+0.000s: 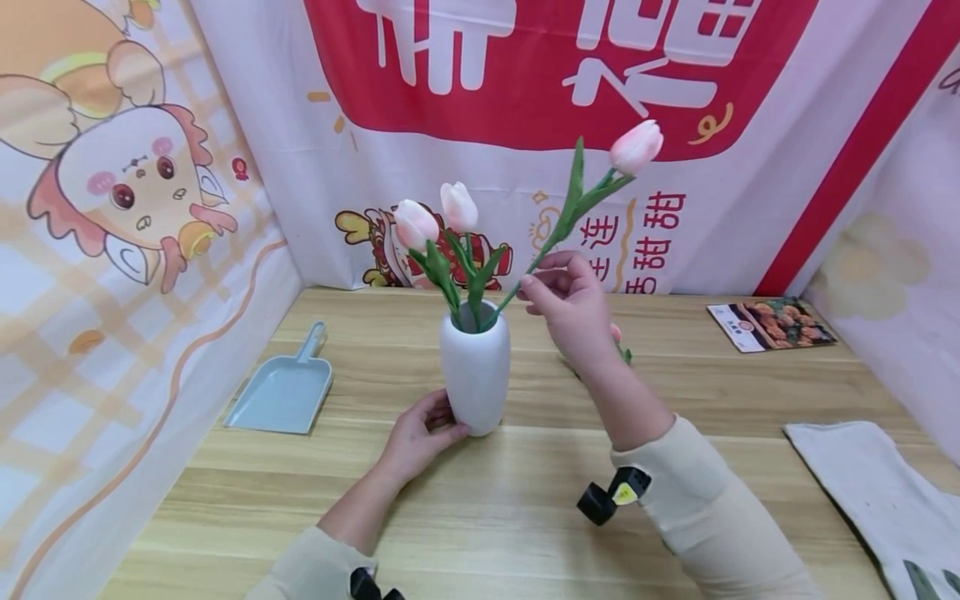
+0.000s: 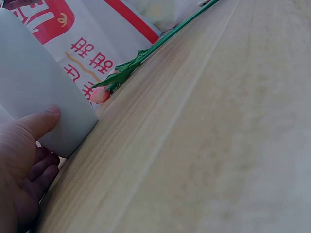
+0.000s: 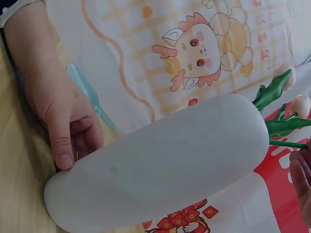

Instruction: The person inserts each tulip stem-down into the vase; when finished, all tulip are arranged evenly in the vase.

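Note:
A white vase (image 1: 476, 375) stands upright on the table, holding two pale pink tulips (image 1: 417, 227). Low on its side, my left hand (image 1: 420, 435) grips it; the thumb (image 2: 44, 121) lies against the wall in the left wrist view. Above and right of the mouth, my right hand (image 1: 570, 304) pinches the stem of a third pink tulip (image 1: 636, 148). That stem slants down to the left, its lower end inside the vase mouth. Another tulip (image 2: 101, 94) lies on the table behind my right forearm, mostly hidden in the head view.
A light blue dustpan (image 1: 283, 393) lies to the left of the vase. At the back right is a card with a food picture (image 1: 772, 323). A pale cloth (image 1: 885, 492) lies at the right edge. Printed fabric (image 1: 262, 125) hangs round the table's back and sides.

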`<action>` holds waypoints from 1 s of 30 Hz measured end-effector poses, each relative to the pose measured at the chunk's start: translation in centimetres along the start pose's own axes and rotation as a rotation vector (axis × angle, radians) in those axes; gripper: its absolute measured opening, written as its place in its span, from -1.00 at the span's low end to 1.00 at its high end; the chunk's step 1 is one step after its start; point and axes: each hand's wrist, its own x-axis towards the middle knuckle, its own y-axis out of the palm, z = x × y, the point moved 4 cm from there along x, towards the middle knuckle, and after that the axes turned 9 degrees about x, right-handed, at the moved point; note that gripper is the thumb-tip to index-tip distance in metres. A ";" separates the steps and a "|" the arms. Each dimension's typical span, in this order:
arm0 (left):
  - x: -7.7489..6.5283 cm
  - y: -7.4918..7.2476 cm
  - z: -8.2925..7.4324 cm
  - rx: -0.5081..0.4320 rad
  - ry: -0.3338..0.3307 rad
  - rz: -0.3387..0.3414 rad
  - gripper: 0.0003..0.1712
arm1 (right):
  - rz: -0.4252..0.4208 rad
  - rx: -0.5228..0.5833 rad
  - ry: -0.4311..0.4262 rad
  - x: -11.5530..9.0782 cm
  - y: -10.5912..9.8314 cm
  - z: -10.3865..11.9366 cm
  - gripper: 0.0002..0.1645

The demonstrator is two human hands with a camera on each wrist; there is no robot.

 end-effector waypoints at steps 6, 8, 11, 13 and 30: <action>0.0 0.0 0.0 -0.002 -0.009 0.000 -0.32 | 0.063 -0.105 -0.026 0.0 0.6 -0.5 -0.74; 0.0 0.0 0.0 -0.003 -0.011 -0.001 -0.32 | 0.077 -0.138 -0.040 0.0 0.8 -0.7 -0.75; 0.0 0.0 -0.1 -0.005 -0.013 -0.004 -0.33 | 0.102 -0.186 -0.068 -0.1 1.2 -0.9 -0.76; 0.1 0.0 -0.2 -0.005 -0.013 -0.006 -0.33 | 0.119 -0.214 -0.084 -0.2 1.4 -0.9 -0.76; 0.0 0.0 0.0 0.010 -0.008 -0.004 -0.32 | 0.172 -0.314 0.010 -0.4 1.9 -1.1 -0.61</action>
